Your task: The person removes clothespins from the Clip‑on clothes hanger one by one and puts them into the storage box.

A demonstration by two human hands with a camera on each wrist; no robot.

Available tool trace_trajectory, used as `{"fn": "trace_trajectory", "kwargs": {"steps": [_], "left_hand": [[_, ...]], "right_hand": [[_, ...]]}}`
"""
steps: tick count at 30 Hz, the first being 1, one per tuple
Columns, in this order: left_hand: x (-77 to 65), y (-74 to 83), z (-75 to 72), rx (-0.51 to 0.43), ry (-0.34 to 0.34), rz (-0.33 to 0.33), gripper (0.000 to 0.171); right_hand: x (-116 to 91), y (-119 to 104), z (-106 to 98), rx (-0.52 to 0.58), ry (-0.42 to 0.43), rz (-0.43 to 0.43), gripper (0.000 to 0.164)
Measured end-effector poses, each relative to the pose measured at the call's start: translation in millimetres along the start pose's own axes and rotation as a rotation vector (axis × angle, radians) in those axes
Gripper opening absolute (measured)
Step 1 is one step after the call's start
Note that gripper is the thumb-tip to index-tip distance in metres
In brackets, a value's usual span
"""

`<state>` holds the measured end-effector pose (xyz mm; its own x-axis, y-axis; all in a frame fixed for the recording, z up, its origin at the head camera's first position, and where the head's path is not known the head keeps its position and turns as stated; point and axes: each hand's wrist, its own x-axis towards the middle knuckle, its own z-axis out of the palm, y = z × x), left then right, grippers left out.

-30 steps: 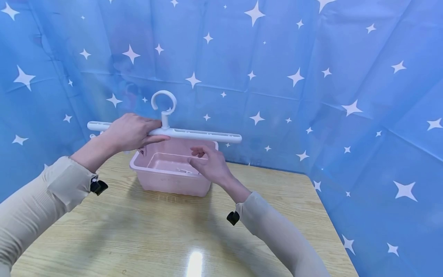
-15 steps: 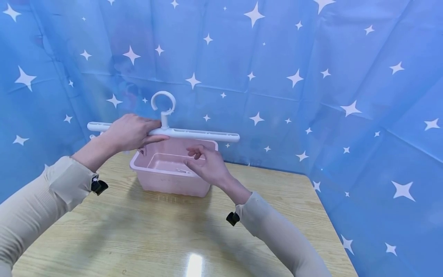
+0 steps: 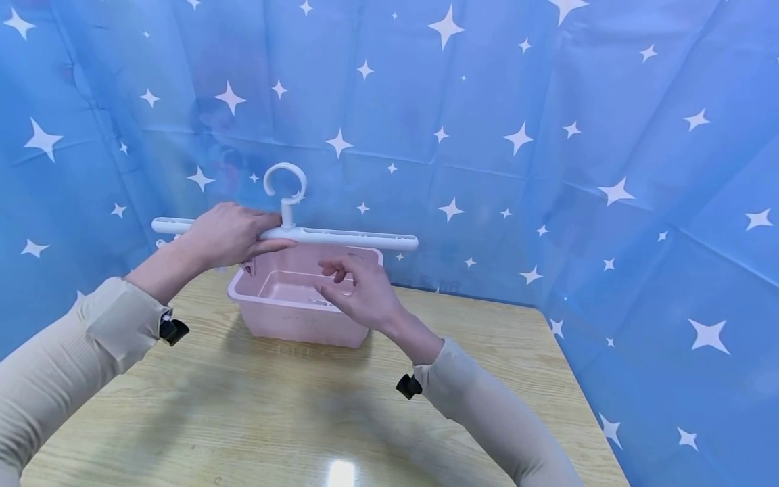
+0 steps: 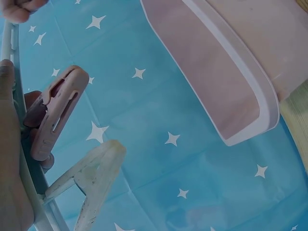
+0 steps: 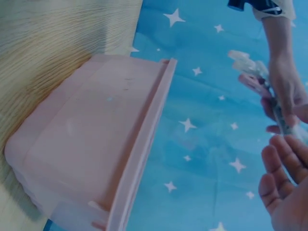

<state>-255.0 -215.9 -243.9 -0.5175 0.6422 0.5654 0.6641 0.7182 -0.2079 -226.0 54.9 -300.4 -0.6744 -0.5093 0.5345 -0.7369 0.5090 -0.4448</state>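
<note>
My left hand [image 3: 228, 233] grips the bar of a white hanger [image 3: 359, 238] near its middle, thumb along the front and the hook standing up beside it. In the left wrist view, a pink clothespin [image 4: 60, 113] and a whitish clothespin [image 4: 94, 178] hang from the bar by the hand. My right hand [image 3: 365, 287], fingers loosely bent and nothing between them, hovers over the right part of a pink basin [image 3: 298, 325], below the bar. In the right wrist view, the right fingers [image 5: 276, 175] show near the bar. A small pale clothespin [image 3: 319, 302] lies inside the basin.
The basin stands on a wooden table [image 3: 274, 412] toward its back edge. Close behind hangs a blue curtain [image 3: 487, 169] with white stars, which also runs along the right side. Small pale clip parts [image 3: 161, 243] show under the hanger's left end.
My right hand has drifted slightly left over the basin. The left hand keeps its grip, and the hanger has barely shifted.
</note>
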Motion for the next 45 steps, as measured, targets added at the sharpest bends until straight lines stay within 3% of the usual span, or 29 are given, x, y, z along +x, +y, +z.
{"fn": "trace_trajectory", "kwargs": {"steps": [10,20,30,38,45], "left_hand": [[0.0,0.3,-0.5,-0.007,-0.015,-0.008,0.037],[0.3,3.1,-0.5,-0.009,-0.025,-0.020,0.034],[1.2,5.8,1.9,-0.024,-0.009,-0.007,0.034],[2.4,8.0,4.9,-0.013,0.029,0.033,0.038],[5.5,11.4,4.5,-0.014,0.020,0.035,0.044]], "right_hand": [[2,-13,-12,0.019,0.043,-0.106,0.033],[8,-17,-25,-0.091,0.149,-0.274,0.033],[13,-16,-35,-0.119,0.222,-0.351,0.033],[19,-15,-39,-0.334,0.236,-0.333,0.037],[21,-15,-39,-0.479,0.172,-0.192,0.042]]}}
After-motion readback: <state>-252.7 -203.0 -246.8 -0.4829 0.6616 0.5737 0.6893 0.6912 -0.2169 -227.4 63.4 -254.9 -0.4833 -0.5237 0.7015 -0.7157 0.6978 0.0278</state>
